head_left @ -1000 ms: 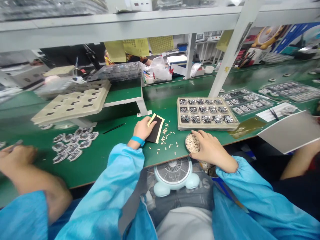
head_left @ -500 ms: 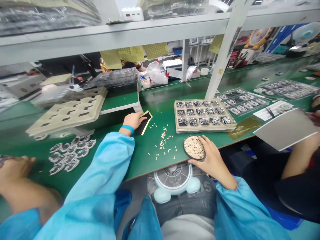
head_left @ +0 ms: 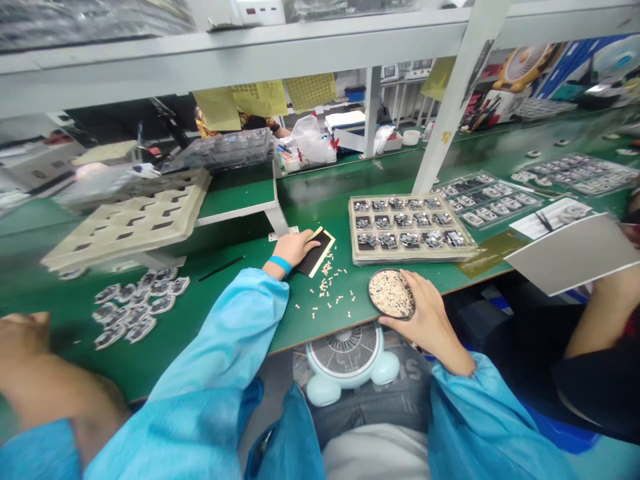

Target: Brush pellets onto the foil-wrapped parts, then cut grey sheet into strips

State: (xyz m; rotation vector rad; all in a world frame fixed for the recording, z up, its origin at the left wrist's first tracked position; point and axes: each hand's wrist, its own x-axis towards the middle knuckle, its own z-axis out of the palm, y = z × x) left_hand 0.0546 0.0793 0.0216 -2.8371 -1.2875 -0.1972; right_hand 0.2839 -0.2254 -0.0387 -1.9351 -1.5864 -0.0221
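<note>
My left hand point(head_left: 294, 249) is closed on a black card with pale yellow edges point(head_left: 319, 256), which stands low against the green bench top point(head_left: 280, 313). Right of the card, many tiny pale parts point(head_left: 325, 283) lie scattered, some close to its edge. My right hand point(head_left: 425, 310) is wrapped round the side of a round shallow dish point(head_left: 391, 294) at the front edge of the bench. Small pale and dark pieces fill the dish.
A tray of small metal assemblies point(head_left: 410, 230) sits behind the dish. Black tweezers point(head_left: 223, 268) and a cluster of silver parts point(head_left: 135, 307) lie to the left. A co-worker's hand point(head_left: 23, 333) is at far left; another person's arm point(head_left: 595, 320) is at right, beside a grey panel point(head_left: 575, 252).
My left hand has moved right with the card, up to the scattered pale parts. Black tweezers have come into sight on the bench. My right hand keeps its hold on the dish.
</note>
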